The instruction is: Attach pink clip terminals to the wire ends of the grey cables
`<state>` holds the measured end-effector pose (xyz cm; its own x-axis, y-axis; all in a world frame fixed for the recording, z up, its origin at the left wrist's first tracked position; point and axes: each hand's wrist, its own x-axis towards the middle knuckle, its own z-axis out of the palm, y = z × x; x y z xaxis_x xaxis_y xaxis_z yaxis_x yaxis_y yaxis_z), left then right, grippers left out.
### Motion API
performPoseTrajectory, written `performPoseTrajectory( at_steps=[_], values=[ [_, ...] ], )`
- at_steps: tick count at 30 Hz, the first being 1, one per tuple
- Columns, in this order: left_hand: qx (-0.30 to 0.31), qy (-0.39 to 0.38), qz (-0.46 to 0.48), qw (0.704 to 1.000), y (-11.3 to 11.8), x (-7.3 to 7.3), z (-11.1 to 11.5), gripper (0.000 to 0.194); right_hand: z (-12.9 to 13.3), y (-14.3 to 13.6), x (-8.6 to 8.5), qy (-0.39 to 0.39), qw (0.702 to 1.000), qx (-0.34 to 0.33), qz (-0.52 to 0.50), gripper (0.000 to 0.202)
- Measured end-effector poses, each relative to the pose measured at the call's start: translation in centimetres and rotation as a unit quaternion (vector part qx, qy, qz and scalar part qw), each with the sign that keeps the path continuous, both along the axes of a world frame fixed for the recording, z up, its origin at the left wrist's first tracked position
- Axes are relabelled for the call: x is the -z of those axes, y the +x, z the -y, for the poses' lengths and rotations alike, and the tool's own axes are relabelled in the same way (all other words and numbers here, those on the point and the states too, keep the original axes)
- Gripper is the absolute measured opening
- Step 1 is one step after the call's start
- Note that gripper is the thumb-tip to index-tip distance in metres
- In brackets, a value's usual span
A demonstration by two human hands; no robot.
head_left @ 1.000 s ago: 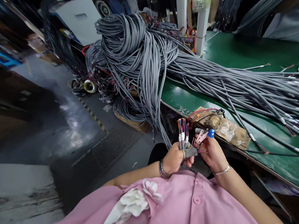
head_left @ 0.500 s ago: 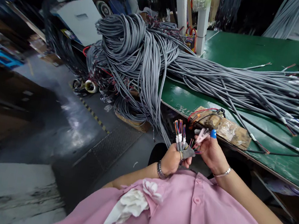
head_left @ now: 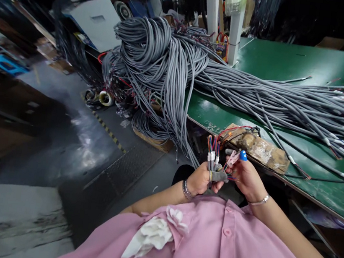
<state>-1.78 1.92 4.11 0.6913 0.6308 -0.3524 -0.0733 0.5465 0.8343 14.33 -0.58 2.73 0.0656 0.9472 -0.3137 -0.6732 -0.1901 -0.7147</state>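
My left hand point(head_left: 200, 180) is closed around several grey cable ends point(head_left: 211, 158), whose thin coloured wires fan out upward. Grey coverings sit on some of its fingers. Close to its right, my right hand point(head_left: 246, 177) pinches a small pale pink piece point(head_left: 233, 157), too small to identify, beside the thin wires. A blue cover point(head_left: 243, 155) is on my right thumb. Both hands are in front of the pink shirt, near the bench edge.
Long grey cables point(head_left: 247, 86) lie across the green bench point(head_left: 209, 110) and hang over its left end. A taped wooden block point(head_left: 264, 151) with red and black wires rests at the front edge. A white post point(head_left: 234, 38) stands behind.
The cable ends and my left hand have shifted slightly right, closer to my right hand. The pink piece is tilted a little differently, and the view has moved slightly.
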Motion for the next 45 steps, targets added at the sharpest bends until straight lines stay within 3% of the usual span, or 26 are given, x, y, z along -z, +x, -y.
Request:
performPoseTrajectory(
  at_steps=[8, 21, 31, 42, 45],
  values=[
    [0.006, 0.005, 0.011, 1.0, 1.0, -0.2, -0.2, 0.038, -0.2, 0.0, 0.3, 0.003, 1.0, -0.019, 0.019, 0.047],
    [0.024, 0.027, 0.0, 0.999, 0.7, 0.6, -0.2, 0.041, -0.5, -0.5, -0.5, 0.008, 0.999, 0.023, 0.026, 0.04],
    [0.015, 0.028, -0.007, 0.999, 0.6, -0.1, -0.1, 0.043, -0.3, -0.2, 0.3, 0.04, 0.999, -0.011, -0.002, 0.046],
    [0.021, 0.031, -0.013, 0.999, 0.8, -0.3, -0.2, 0.046, -0.3, -0.1, 0.6, 0.02, 0.999, -0.021, -0.026, 0.041],
    [0.03, 0.026, -0.017, 0.999, 0.9, -0.1, -0.4, 0.046, -0.3, -0.4, 0.2, 0.037, 0.997, -0.059, -0.025, 0.047]
  ],
)
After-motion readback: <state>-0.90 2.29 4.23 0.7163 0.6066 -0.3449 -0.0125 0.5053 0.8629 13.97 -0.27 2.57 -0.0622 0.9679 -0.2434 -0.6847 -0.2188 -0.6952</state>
